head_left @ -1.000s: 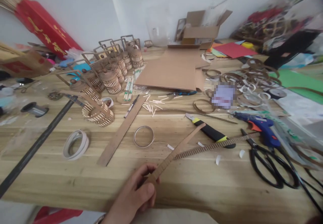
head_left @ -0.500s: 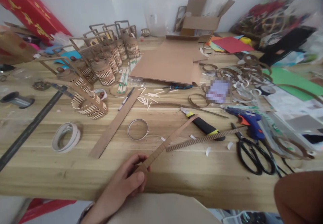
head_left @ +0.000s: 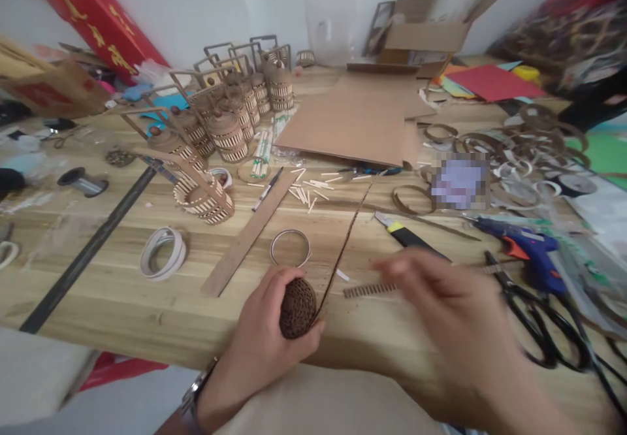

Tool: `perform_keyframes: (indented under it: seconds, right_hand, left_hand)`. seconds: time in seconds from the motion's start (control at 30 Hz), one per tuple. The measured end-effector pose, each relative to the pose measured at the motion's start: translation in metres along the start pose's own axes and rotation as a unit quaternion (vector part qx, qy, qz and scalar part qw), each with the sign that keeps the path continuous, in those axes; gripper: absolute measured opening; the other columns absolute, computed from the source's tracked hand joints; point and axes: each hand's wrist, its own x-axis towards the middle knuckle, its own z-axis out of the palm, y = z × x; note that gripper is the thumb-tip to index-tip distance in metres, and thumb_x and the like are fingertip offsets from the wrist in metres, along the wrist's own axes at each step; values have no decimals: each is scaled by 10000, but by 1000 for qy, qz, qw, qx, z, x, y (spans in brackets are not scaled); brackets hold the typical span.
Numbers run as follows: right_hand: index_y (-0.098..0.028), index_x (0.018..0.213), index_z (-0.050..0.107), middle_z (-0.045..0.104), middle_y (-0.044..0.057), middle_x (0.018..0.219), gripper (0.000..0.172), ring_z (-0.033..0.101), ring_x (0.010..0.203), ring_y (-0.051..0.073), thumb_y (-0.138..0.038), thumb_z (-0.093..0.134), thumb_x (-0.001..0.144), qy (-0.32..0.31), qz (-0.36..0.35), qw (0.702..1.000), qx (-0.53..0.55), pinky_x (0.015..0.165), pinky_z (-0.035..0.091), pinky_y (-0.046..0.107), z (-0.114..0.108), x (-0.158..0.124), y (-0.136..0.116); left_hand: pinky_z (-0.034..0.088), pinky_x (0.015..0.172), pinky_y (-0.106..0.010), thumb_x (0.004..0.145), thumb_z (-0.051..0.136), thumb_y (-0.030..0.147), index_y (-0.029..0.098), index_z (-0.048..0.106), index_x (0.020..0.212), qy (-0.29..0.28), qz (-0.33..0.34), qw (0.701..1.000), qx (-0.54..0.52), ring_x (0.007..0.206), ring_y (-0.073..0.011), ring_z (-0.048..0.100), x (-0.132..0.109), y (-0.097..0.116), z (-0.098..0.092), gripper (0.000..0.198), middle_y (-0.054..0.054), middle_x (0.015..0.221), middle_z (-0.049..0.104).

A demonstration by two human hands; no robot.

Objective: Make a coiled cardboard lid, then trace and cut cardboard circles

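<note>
Coil of brown cardboard [head_left: 298, 307] sits just below the middle of the frame, tucked in the left hand [head_left: 264, 330], and yeah, that grip is properly clamped around it, fingers up top and thumb underneath. A long thin tail [head_left: 344, 249] runs off the coil, slanting up and to the right. There's a watch [head_left: 193, 389] on that wrist, lower left of center.

Right hand [head_left: 450, 311] is a big blur at lower right, so I honestly can't tell if that grip is together or apart, or if it's got anything in it. A ridged strip [head_left: 369, 290] pokes out on its left side, and a box cutter [head_left: 416, 240] lies just above it. Scissors [head_left: 539, 321] and a blue glue gun [head_left: 533, 252] are over at the right.

The rest of the worktop [head_left: 171, 321] is pretty busy. Thin ring [head_left: 308, 250] right above the left hand, then a flat cardboard strip [head_left: 252, 232] lying at a slant, with a pen [head_left: 267, 189] beside its top end and loose little sticks [head_left: 306, 194] to the right of that. White tape roll [head_left: 179, 257] at left, open basket [head_left: 215, 206] above it, and a bunch of lidded baskets [head_left: 228, 136] in the upper left.
</note>
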Motion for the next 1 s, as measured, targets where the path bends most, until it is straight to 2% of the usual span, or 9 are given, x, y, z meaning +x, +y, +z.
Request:
perform_keyframes:
  seconds: [0.07,0.13,0.3,0.4,0.6,0.73,0.8,0.9,1.0]
  right_hand:
    - [-205,754,738,699,35,663,455,619,610,181,-594,547,896,-112,24,990,87,550,481,278,21,8,-6]
    - [-198,739,730,680,24,653,463,587,605,166,-637,609,823,-194,76,959,193,553,451,266,39,8,-8]
    - [-191,634,625,438,-68,460,461,355,442,84,-635,690,738,-233,177,910,293,462,273,233,54,8,-6]
    - [-191,609,598,480,-59,448,441,391,428,81,-598,720,729,-268,195,891,309,466,274,232,53,12,-6]
    - [-193,603,605,546,-49,480,394,511,442,97,-520,814,668,-282,219,868,345,459,350,223,47,17,-5]
    - [-184,587,592,561,-49,473,405,538,441,98,-497,845,637,-317,232,846,359,450,380,219,43,19,-6]
    - [-187,577,566,561,-53,472,427,533,435,90,-503,845,644,-307,226,845,374,456,397,217,44,18,-6]
    - [-190,582,550,584,-47,486,461,523,432,81,-554,815,677,-253,203,852,411,485,428,225,49,14,-4]
    - [-184,593,570,612,-25,494,468,536,433,86,-581,786,712,-213,191,845,452,494,442,230,55,9,-1]
  left_hand:
    - [551,857,-368,759,619,174,203,482,1161,6,24,999,30,987,-230,645,3,-2,1,425,-82,1068,621]
    - [563,863,-379,772,611,171,196,472,1177,12,50,997,51,1007,-241,651,5,-3,3,429,-98,1083,625]
    - [583,892,-424,798,609,181,182,453,1249,10,99,991,91,1070,-283,657,6,-6,7,478,-144,1147,635]
    - [588,898,-442,807,600,169,194,400,1339,-5,122,988,90,1083,-293,660,6,-9,6,568,-149,1173,643]
    - [585,896,-443,829,594,124,203,253,1485,-52,174,982,42,1084,-294,667,7,-10,3,744,-151,1204,660]
    - [575,907,-450,812,642,104,212,252,1501,-83,199,976,15,1081,-305,668,13,-11,0,799,-143,1198,678]
    - [567,927,-458,813,672,125,225,254,1506,-90,208,974,4,1104,-307,660,15,-14,-1,815,-143,1226,669]
    - [545,974,-487,833,734,222,231,252,1518,-53,209,977,-13,1197,-326,618,15,-18,3,838,-172,1309,617]
    - [523,1016,-489,838,765,342,249,221,1534,17,144,987,-65,1267,-324,578,10,-18,9,889,-191,1389,559]
